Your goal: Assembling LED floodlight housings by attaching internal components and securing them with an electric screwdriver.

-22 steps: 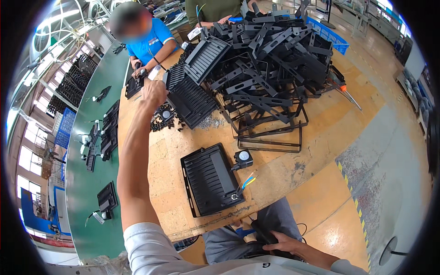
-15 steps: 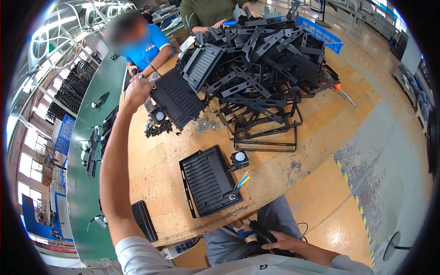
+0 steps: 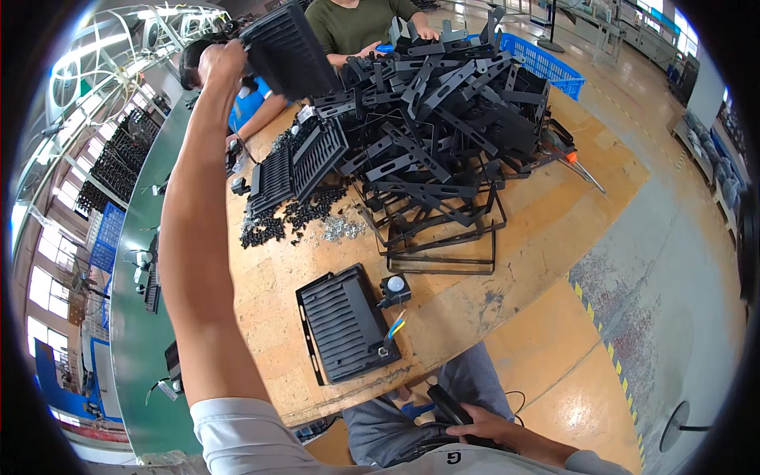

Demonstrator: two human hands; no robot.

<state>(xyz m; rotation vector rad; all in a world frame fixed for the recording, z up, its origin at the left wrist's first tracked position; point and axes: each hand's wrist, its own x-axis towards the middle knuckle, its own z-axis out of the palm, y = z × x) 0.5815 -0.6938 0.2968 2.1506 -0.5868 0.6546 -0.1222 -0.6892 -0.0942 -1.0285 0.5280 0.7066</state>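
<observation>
My left hand [image 3: 222, 59] is raised high at the far left of the wooden table [image 3: 546, 229], gripping a black ribbed housing panel [image 3: 289, 51] and holding it in the air. My right hand [image 3: 483, 431] rests low on my lap, closed around a black handheld tool [image 3: 447, 405]. Another black ribbed housing [image 3: 344, 321] lies flat near the table's front edge, with a small black sensor [image 3: 393, 290] and coloured wires [image 3: 394, 326] at its right side.
A big heap of black metal brackets [image 3: 443, 119] covers the table's far half. More ribbed housings [image 3: 297, 166] and loose black and silver screws [image 3: 301, 222] lie left of it. Two people work across the table. A blue crate [image 3: 546, 67] stands behind.
My left hand has lifted the ribbed panel off the table's left side, up and away toward the far edge. My right hand stays on my lap.
</observation>
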